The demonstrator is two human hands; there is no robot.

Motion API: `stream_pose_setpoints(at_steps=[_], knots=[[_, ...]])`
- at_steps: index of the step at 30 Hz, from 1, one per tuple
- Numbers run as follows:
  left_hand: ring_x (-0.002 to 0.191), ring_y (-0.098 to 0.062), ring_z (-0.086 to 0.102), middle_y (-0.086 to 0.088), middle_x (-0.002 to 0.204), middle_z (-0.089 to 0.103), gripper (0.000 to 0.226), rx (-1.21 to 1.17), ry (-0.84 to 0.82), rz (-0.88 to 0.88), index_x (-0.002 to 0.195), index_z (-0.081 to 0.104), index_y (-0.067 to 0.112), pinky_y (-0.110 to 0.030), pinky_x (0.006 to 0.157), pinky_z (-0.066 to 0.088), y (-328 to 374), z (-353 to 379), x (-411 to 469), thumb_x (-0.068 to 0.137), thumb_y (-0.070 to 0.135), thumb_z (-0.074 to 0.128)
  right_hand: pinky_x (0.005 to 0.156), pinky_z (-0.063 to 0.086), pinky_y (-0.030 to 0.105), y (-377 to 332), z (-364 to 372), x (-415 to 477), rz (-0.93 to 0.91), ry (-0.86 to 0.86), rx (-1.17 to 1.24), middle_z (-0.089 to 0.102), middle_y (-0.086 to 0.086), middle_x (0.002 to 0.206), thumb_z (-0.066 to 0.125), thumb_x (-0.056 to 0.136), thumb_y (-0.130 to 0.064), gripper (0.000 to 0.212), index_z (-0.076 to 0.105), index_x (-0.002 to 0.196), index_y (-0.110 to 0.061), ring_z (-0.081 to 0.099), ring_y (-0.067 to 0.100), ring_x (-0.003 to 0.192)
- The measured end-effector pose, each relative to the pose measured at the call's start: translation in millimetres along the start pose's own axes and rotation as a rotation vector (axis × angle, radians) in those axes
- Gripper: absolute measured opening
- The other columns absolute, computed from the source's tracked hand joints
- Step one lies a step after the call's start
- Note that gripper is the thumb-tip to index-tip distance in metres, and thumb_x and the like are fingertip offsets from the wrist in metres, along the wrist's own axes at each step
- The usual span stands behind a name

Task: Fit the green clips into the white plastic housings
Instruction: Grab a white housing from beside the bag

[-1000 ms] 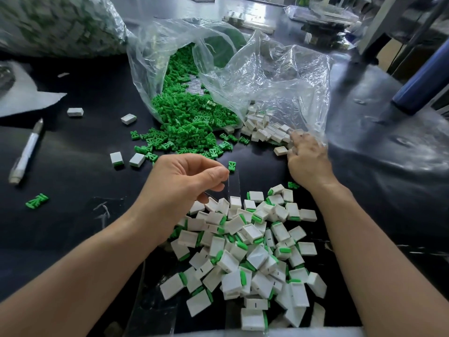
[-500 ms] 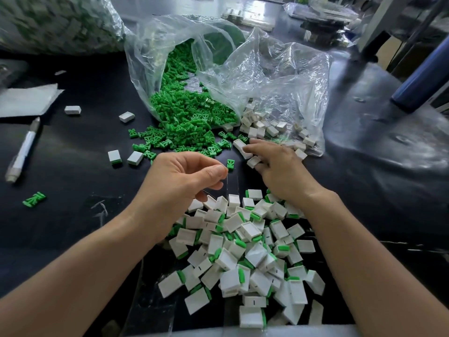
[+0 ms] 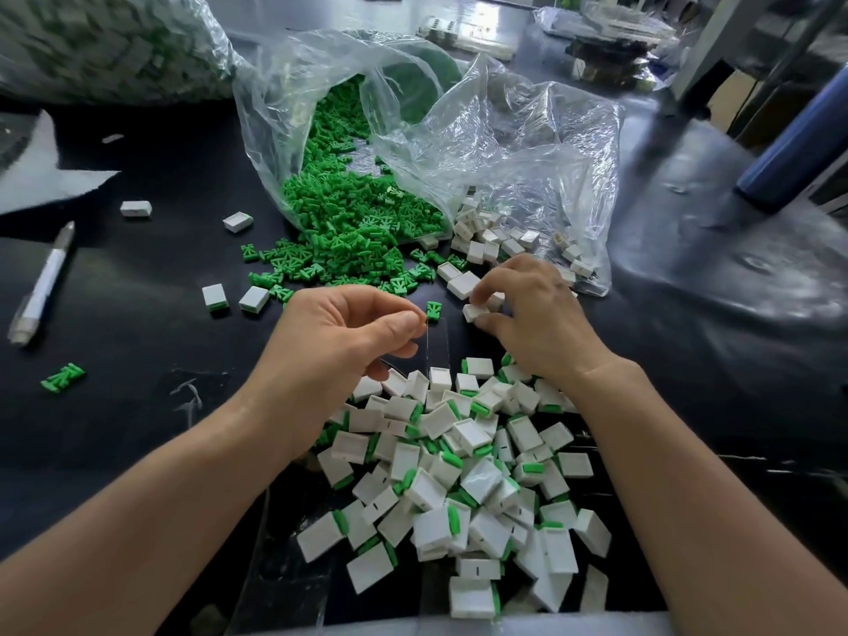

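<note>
My left hand (image 3: 339, 335) hovers over the black table, thumb and forefinger pinching a small green clip (image 3: 432, 310). Just to its right, my right hand (image 3: 539, 316) pinches one white housing (image 3: 472, 312) at the fingertips, a short gap from the clip. Loose green clips (image 3: 348, 222) spill from a clear bag (image 3: 293, 98) behind the hands. Empty white housings (image 3: 500, 243) lie at the mouth of a second clear bag (image 3: 541, 144). A heap of white housings with green clips in them (image 3: 459, 479) lies between my forearms.
A pen (image 3: 41, 286) and a stray green clip (image 3: 62, 377) lie at the left. Single housings (image 3: 136, 208) (image 3: 237, 221) (image 3: 253, 298) are scattered left of the clip pile. A big filled bag (image 3: 114, 43) sits far left, a blue cylinder (image 3: 789, 144) at the right.
My right hand has drawn back from the bag of housings toward my left hand, now pinching a white housing. My left hand has stayed in place with its clip.
</note>
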State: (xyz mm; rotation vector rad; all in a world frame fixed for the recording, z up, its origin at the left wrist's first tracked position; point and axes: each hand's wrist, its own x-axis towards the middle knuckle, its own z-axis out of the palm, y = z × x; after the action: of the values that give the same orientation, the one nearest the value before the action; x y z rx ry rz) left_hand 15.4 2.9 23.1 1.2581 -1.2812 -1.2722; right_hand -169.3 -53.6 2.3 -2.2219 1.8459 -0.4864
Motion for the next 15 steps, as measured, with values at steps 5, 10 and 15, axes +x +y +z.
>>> stream_pose_setpoints(at_steps=[5, 10, 15], knots=[[0.064, -0.010, 0.068, 0.001, 0.076, 0.073, 0.014, -0.043, 0.038, -0.047, 0.086, 0.067, 0.021, -0.017, 0.051, 0.051, -1, -1, 2, 0.079, 0.009, 0.066, 0.076, 0.041, 0.019, -17, -6, -6, -0.132, 0.129, 0.287, 0.059, -0.004, 0.090, 0.066, 0.082, -0.010, 0.014, 0.064, 0.095, -0.013, 0.054, 0.011, 0.083], [0.063, -0.009, 0.067, -0.006, 0.077, 0.072, 0.020, -0.036, -0.004, -0.075, 0.096, 0.066, 0.014, -0.019, 0.055, 0.055, -1, 1, 2, 0.075, 0.012, 0.067, 0.068, 0.046, 0.018, -42, -4, -22, -0.396, 0.084, 0.402, 0.060, -0.003, 0.082, 0.072, 0.075, -0.004, 0.016, 0.068, 0.090, -0.003, 0.055, 0.010, 0.072], [0.058, -0.011, 0.066, -0.002, 0.064, 0.070, 0.012, -0.119, 0.067, -0.062, 0.083, 0.067, 0.006, -0.018, 0.055, 0.055, -1, -1, 3, 0.080, -0.004, 0.062, 0.075, 0.045, 0.018, -36, -1, -16, -0.223, 0.078, 0.452, 0.062, -0.005, 0.084, 0.064, 0.085, -0.013, 0.016, 0.069, 0.099, -0.009, 0.057, 0.010, 0.079]])
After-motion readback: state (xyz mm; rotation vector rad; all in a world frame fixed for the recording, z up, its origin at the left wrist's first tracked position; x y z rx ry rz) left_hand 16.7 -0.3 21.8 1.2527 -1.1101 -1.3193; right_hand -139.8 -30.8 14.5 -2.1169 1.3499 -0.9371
